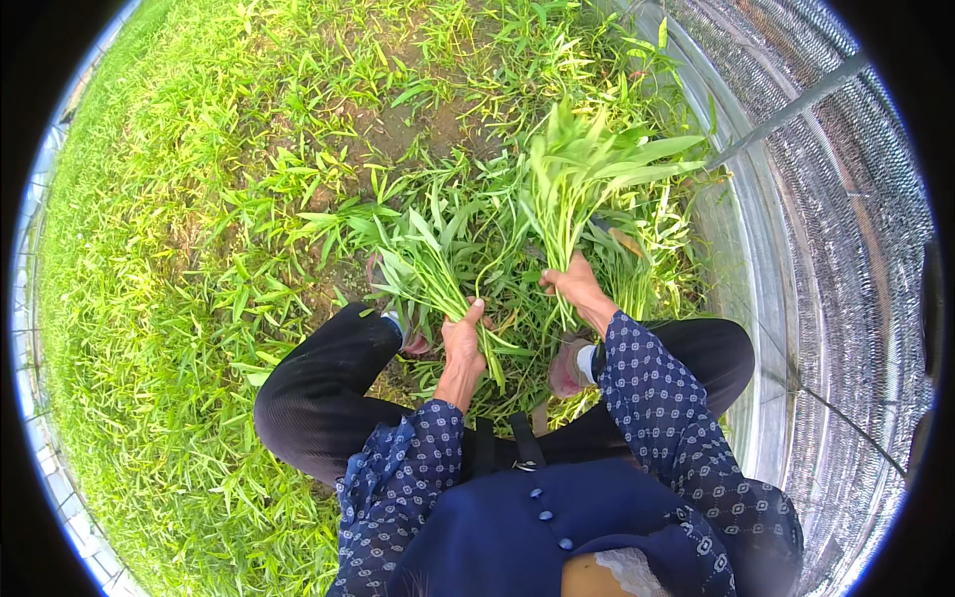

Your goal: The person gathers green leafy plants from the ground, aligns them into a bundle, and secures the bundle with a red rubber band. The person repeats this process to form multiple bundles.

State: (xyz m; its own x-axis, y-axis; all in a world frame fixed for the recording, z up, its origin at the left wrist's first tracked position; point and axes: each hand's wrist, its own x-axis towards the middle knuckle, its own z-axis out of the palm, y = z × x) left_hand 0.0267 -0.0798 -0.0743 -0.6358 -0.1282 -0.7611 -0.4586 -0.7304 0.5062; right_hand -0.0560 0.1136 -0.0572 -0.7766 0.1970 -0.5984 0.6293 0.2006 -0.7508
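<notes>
My left hand grips a bunch of water spinach around its lower stems, the leaves fanning up and to the left. A second, fuller bunch of water spinach is in my right hand, its leaves spreading upward and to the right. The two bunches are apart. Cut stem ends stick out below both fists. Between and beneath my hands lie loose leafy stems on the ground. Just right of my right hand, another pile of cut stems lies partly hidden by the held bunch.
My bent knees and shoes frame the spot below my hands. Growing greens cover the bed to the left, with bare soil ahead. Along the right runs a plastic sheet and mesh wall with a slanting metal pole.
</notes>
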